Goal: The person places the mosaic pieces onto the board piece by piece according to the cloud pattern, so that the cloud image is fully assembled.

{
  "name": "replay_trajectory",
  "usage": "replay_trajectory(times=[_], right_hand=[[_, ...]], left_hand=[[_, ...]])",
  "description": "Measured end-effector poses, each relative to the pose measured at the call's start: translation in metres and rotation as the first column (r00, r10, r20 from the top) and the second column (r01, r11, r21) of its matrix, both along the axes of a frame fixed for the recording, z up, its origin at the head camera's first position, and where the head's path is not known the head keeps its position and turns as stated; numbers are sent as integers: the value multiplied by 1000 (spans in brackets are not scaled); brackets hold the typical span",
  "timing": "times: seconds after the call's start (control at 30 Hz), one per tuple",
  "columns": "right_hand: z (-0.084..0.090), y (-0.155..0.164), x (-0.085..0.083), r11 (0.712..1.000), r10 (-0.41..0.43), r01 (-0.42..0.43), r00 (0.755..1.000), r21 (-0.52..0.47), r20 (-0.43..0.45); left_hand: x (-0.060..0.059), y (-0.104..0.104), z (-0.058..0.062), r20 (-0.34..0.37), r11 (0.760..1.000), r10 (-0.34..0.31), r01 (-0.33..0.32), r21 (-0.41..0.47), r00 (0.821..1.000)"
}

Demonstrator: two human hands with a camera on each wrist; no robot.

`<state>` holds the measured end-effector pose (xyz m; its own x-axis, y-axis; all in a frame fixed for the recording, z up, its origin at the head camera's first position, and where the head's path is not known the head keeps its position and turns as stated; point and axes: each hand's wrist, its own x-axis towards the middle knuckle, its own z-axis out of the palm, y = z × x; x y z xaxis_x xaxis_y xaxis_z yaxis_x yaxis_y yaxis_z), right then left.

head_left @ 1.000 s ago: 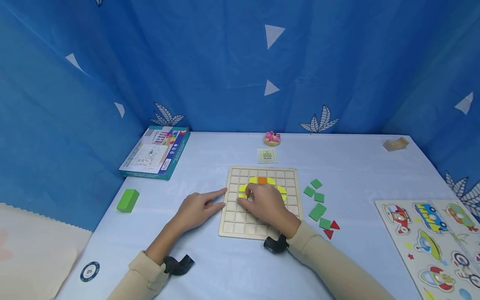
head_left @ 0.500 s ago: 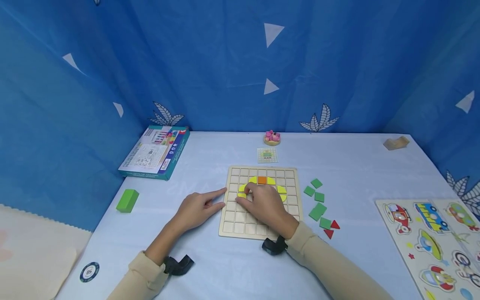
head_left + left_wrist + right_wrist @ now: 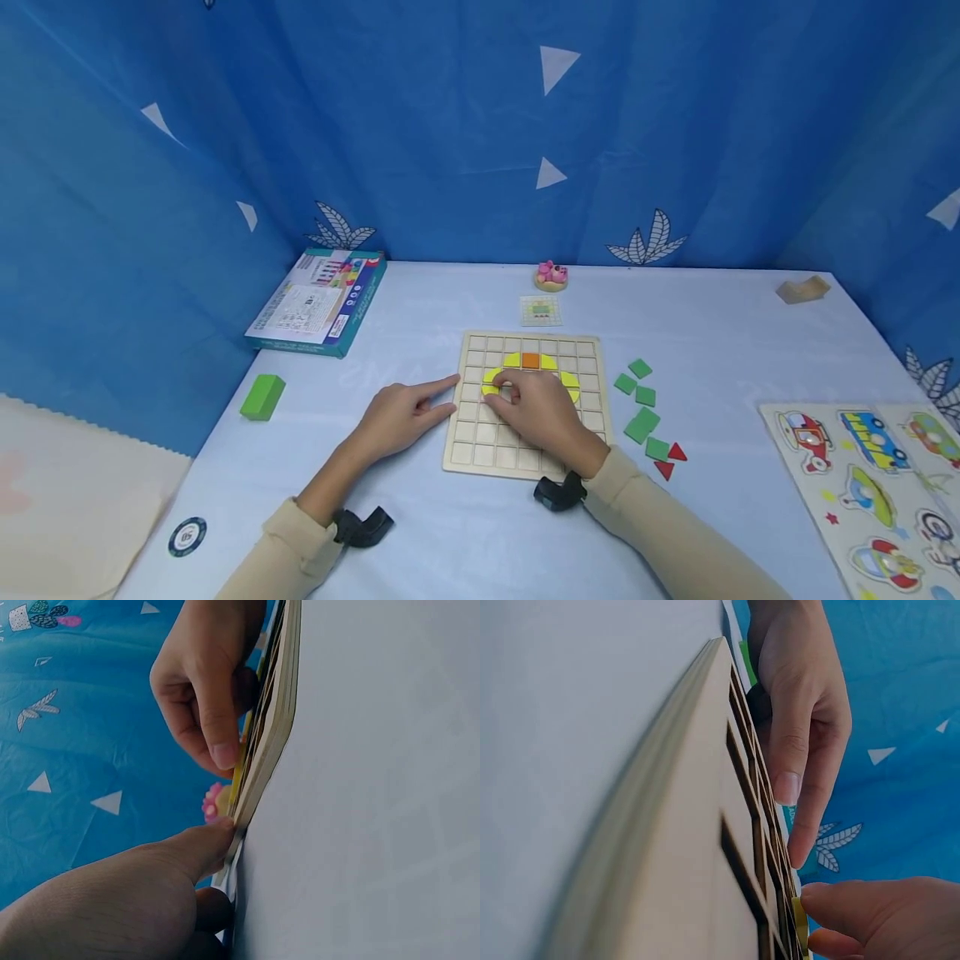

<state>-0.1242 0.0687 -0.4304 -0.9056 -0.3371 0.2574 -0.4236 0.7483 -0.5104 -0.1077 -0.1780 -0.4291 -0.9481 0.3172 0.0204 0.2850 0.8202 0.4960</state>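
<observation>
A wooden grid board (image 3: 474,455) lies mid-table, bearing yellow curved pieces (image 3: 570,382) in an arc and an orange square (image 3: 531,361) at its top. My right hand (image 3: 543,410) is over the board, thumb and index finger curled at a yellow quarter-round piece (image 3: 491,389) at the arc's left end. In the right wrist view, the fingertips pinch at a yellow edge (image 3: 801,922) right at the board's surface. My left hand (image 3: 393,419) touches the board's left edge with extended thumb and index finger. The right hand covers the middle of the grid.
Several green squares (image 3: 641,425) and two red triangles (image 3: 664,470) lie right of the board. Behind it are a pattern card (image 3: 541,311) and a pink figurine (image 3: 551,275). A box (image 3: 315,304), green block (image 3: 262,397) and round chip (image 3: 187,537) lie left; a picture puzzle (image 3: 836,500), right.
The whole head view has shifted slightly. Both hands keep nearly the same places on the board, the right fingers still at the yellow piece.
</observation>
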Motion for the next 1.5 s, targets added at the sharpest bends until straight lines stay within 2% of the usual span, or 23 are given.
replay_trajectory(times=[0.3, 0.77, 1.17, 1.5], right_hand=[[-4, -2, -1, 999, 9, -9, 1000, -47, 1], [-5, -3, 0, 1000, -1, 2, 1000, -31, 19], [-2, 0, 0, 998, -8, 10, 999, -59, 49], [6, 7, -1, 996, 47, -40, 995, -77, 88]], left_hand=[[2, -2, -1, 1, 1000, 14, -14, 9, 1000], [3, -2, -3, -4, 1000, 16, -16, 11, 1000], [0, 0, -2, -21, 1000, -1, 2, 19, 1000], [0, 1, -1, -18, 1000, 2, -2, 6, 1000]])
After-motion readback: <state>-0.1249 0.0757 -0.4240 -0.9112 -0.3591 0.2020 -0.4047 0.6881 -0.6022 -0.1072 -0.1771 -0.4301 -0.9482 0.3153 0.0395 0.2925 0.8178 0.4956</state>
